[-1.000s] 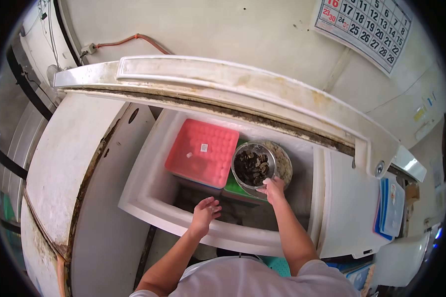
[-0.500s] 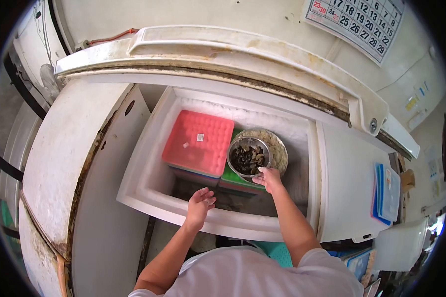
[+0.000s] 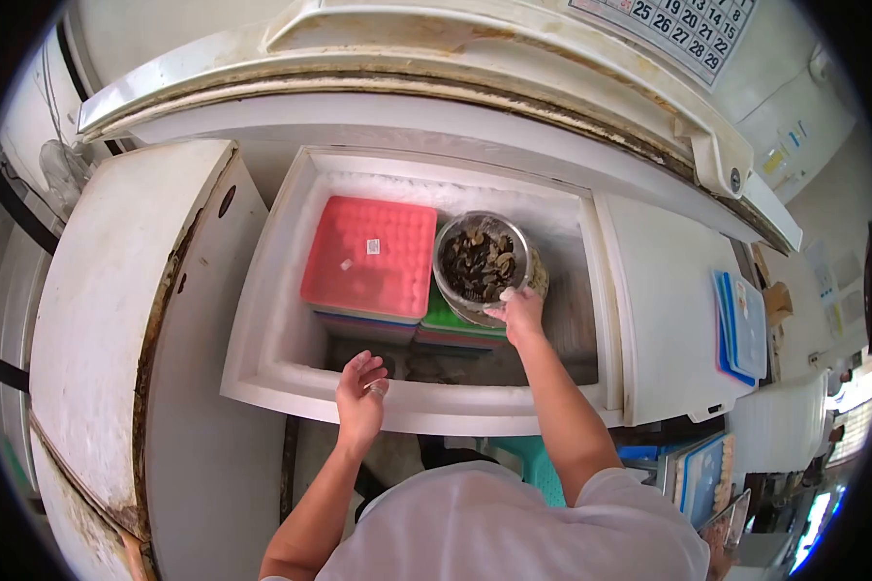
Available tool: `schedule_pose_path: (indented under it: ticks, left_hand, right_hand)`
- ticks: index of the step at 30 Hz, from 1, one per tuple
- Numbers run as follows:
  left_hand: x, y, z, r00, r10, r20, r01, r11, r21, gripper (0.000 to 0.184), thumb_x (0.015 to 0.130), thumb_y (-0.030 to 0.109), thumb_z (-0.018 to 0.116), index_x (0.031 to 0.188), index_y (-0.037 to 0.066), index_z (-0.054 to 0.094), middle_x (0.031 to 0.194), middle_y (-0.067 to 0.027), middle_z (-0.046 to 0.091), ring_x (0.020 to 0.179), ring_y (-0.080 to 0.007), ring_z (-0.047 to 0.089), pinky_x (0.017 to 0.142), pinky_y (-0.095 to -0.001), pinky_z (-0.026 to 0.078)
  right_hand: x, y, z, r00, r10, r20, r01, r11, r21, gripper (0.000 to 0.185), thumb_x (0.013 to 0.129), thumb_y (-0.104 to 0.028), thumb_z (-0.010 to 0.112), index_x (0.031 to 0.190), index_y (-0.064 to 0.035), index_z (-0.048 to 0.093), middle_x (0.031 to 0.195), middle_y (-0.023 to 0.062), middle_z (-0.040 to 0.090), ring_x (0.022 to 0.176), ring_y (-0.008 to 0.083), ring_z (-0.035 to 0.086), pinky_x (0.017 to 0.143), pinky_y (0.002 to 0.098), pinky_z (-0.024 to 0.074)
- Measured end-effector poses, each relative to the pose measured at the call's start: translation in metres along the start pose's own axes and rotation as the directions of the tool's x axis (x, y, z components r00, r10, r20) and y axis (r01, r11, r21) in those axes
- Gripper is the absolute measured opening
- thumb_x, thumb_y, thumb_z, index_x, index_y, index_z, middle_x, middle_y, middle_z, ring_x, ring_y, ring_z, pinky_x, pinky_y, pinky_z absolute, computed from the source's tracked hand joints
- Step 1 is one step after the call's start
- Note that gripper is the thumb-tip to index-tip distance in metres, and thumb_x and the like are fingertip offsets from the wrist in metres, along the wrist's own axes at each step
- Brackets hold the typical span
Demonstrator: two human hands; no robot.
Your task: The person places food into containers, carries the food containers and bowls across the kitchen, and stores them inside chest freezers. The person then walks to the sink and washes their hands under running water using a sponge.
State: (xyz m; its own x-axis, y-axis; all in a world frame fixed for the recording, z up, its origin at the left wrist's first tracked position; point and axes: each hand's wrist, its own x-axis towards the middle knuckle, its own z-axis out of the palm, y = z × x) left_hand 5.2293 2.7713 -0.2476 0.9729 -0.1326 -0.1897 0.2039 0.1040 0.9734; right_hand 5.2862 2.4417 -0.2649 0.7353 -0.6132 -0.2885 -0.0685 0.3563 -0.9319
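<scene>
My right hand (image 3: 520, 312) grips the near rim of a round metal bowl (image 3: 522, 248), thumb and fingers pinched on its edge. Dark brown and tan pieces, perhaps shellfish, fill the bowl (image 3: 477, 261). A wider container with pale contents (image 3: 540, 278) is mostly hidden under it. My left hand (image 3: 362, 399) hovers empty over the front edge of the chest freezer (image 3: 436, 399), fingers loosely bent and apart. To the left of the bowl, a red bumpy tray (image 3: 370, 261) tops a stack, and a green tray (image 3: 444, 310) shows lower down.
The freezer's raised lid (image 3: 513, 58) stands behind, with frosty inner walls below it. A worn white cabinet (image 3: 116, 290) is at the left. Blue and clear plastic lids (image 3: 743, 329) lie on the white surface at the right. A calendar (image 3: 683, 34) hangs on the wall.
The bowl has risen toward the camera, looking larger and covering more of the container beneath. My right hand moves with it. The view has shifted; my left hand remains near the freezer's front edge.
</scene>
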Motion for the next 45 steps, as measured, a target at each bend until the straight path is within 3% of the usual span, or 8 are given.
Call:
schedule_pose_path:
  ticks: [8, 15, 20, 24, 34, 38, 40, 45]
  left_hand:
    - [0.003, -0.012, -0.004, 0.990, 0.136, 0.039, -0.139, 0.984, 0.107, 0.052, 0.086, -0.011, 0.056, 0.137, -0.004, 0.050, 0.123, -0.0191, 0.065, 0.110, -0.0252, 0.068, 0.099, -0.0367, 0.054]
    - [0.002, -0.009, 0.002, 0.977, 0.209, 0.051, -0.215, 0.952, 0.218, 0.049, 0.085, -0.010, 0.058, 0.134, -0.004, 0.052, 0.117, -0.0194, 0.067, 0.104, -0.0253, 0.070, 0.095, -0.0362, 0.056]
    - [-0.001, -0.012, 0.006, 0.968, 0.249, 0.011, -0.243, 0.934, 0.263, 0.045, 0.085, -0.009, 0.058, 0.130, -0.005, 0.054, 0.111, -0.0181, 0.069, 0.100, -0.0243, 0.072, 0.092, -0.0355, 0.056]
    - [-0.002, -0.015, 0.012, 0.964, 0.264, -0.031, -0.242, 0.919, 0.312, 0.044, 0.085, -0.008, 0.058, 0.129, -0.005, 0.055, 0.108, -0.0175, 0.070, 0.098, -0.0237, 0.072, 0.090, -0.0345, 0.056]
    - [-0.001, -0.013, 0.018, 0.947, 0.322, -0.004, -0.281, 0.835, 0.474, 0.045, 0.082, -0.006, 0.059, 0.126, -0.005, 0.054, 0.103, -0.0151, 0.070, 0.094, -0.0228, 0.073, 0.087, -0.0332, 0.057]
    - [0.006, -0.085, -0.016, 0.975, 0.219, -0.043, -0.191, 0.917, 0.351, 0.044, 0.082, -0.006, 0.059, 0.126, -0.003, 0.055, 0.102, -0.0145, 0.070, 0.093, -0.0226, 0.074, 0.086, -0.0334, 0.058]
    - [-0.002, -0.009, 0.022, 0.953, 0.303, -0.026, -0.246, 0.820, 0.517, 0.044, 0.082, -0.005, 0.059, 0.126, -0.003, 0.055, 0.101, -0.0142, 0.070, 0.093, -0.0221, 0.074, 0.085, -0.0334, 0.058]
    - [0.003, -0.009, 0.023, 0.961, 0.274, -0.027, -0.231, 0.855, 0.465, 0.044, 0.083, -0.004, 0.060, 0.126, -0.002, 0.056, 0.100, -0.0131, 0.071, 0.093, -0.0216, 0.074, 0.086, -0.0337, 0.057]
  right_hand:
    - [-0.008, -0.001, -0.071, 0.965, 0.231, -0.122, -0.167, 0.904, 0.394, 0.009, 0.091, 0.003, 0.052, 0.097, 0.0079, 0.056, 0.095, 0.0187, 0.061, 0.090, 0.0347, 0.069, 0.086, 0.0460, 0.0646]
    - [0.060, 0.041, -0.173, 0.900, 0.290, -0.324, -0.111, 0.873, 0.474, 0.024, 0.093, 0.005, 0.044, 0.107, 0.0184, 0.057, 0.103, 0.0268, 0.064, 0.089, 0.0366, 0.069, 0.077, 0.0320, 0.0658]
    - [0.099, 0.034, -0.196, 0.872, 0.346, -0.346, -0.054, 0.771, 0.635, 0.033, 0.096, 0.005, 0.041, 0.125, 0.0173, 0.052, 0.126, 0.0298, 0.053, 0.120, 0.0395, 0.055, 0.088, 0.0298, 0.0644]
    - [0.163, 0.073, -0.238, 0.841, 0.346, -0.416, -0.023, 0.791, 0.612, 0.029, 0.102, -0.007, 0.042, 0.124, 0.0061, 0.055, 0.121, 0.0204, 0.057, 0.097, 0.0289, 0.068, 0.078, 0.0254, 0.0639]
    - [0.196, 0.103, -0.238, 0.636, 0.415, -0.651, -0.002, 0.844, 0.536, 0.031, 0.100, -0.011, 0.046, 0.127, 0.0031, 0.054, 0.126, 0.0199, 0.056, 0.102, 0.0319, 0.067, 0.083, 0.0353, 0.0619]
    - [0.197, 0.112, -0.240, 0.594, 0.447, -0.669, -0.026, 0.842, 0.539, 0.032, 0.100, -0.012, 0.048, 0.128, 0.0020, 0.053, 0.127, 0.0198, 0.056, 0.104, 0.0331, 0.066, 0.084, 0.0392, 0.0611]
    - [0.196, 0.114, -0.241, 0.582, 0.456, -0.673, -0.038, 0.842, 0.538, 0.033, 0.100, -0.013, 0.049, 0.129, 0.0014, 0.053, 0.128, 0.0197, 0.056, 0.105, 0.0337, 0.066, 0.085, 0.0412, 0.0607]
    - [0.186, 0.111, -0.234, 0.582, 0.483, -0.654, -0.090, 0.838, 0.539, 0.034, 0.099, -0.015, 0.051, 0.130, -0.0001, 0.053, 0.130, 0.0194, 0.055, 0.107, 0.0351, 0.066, 0.088, 0.0462, 0.0597]
